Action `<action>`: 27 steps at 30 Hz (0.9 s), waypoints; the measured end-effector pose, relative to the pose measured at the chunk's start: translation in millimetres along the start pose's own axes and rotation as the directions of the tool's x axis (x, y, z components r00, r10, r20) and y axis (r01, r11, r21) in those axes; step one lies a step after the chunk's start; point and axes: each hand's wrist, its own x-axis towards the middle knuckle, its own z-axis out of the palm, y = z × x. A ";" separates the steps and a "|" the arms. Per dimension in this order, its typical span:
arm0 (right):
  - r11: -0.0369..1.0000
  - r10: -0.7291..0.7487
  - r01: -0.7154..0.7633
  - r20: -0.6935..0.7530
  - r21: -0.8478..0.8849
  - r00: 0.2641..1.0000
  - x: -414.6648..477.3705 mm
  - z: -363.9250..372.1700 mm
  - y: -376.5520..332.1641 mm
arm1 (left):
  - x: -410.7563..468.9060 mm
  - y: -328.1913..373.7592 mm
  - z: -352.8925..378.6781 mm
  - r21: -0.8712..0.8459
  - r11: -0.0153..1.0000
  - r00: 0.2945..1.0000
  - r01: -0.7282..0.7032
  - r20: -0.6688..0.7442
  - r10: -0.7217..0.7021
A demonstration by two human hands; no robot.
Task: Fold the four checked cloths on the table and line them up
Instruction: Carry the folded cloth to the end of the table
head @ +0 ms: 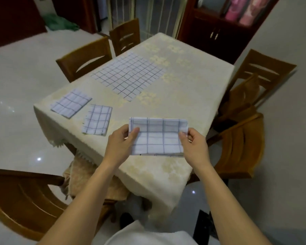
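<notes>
At the near edge of the table [184, 106], the left hand [121, 144] and the right hand [193, 145] each pinch a side of a part-folded checked cloth [157, 137], thumbs on top. Its lower edge seems to rest on the table, though blur leaves this unsure. To its left lie a nearer folded cloth [97, 119] and a farther folded cloth [71, 103], apart. Beyond, the unfolded cloth [127, 75] lies flat.

Light is dim and flat with a cool grey cast. Small bright reflections glint on the glossy floor [16, 121] at 8 and 5 o'clock. Shadows are soft, deepest beneath the table [184, 96]. Focus is soft throughout. The chairs [242, 144] at 3 o'clock are smeared, and straight lines bow towards the edges.
</notes>
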 end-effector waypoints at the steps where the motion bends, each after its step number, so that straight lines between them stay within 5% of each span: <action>1: 1.000 -0.004 0.004 0.010 0.001 1.000 11.0 4.2 -1.4 | 7.4 -1.5 -1.0 0.014 1.000 1.000 0.010 -0.012 -0.010; 11: 1.000 0.020 -0.024 0.273 0.010 0.962 79.7 87.5 2.2 | 20.5 -55.7 -33.5 -0.061 0.972 0.937 0.227 -0.257 -0.235; 15: 0.986 0.115 -0.146 0.311 0.078 0.943 112.4 116.3 15.6 | 34.7 -73.4 -22.8 -0.134 0.923 0.903 0.362 -0.196 -0.383; 21: 0.906 0.369 -0.420 0.382 0.058 0.848 150.7 153.6 70.8 | 108.8 -107.4 1.7 0.044 0.872 0.858 0.488 -0.207 -0.470; 27: 0.941 0.331 -0.325 0.447 -0.092 0.831 173.6 180.1 104.2 | 149.4 -142.7 14.5 0.242 0.797 0.827 0.553 -0.277 -0.489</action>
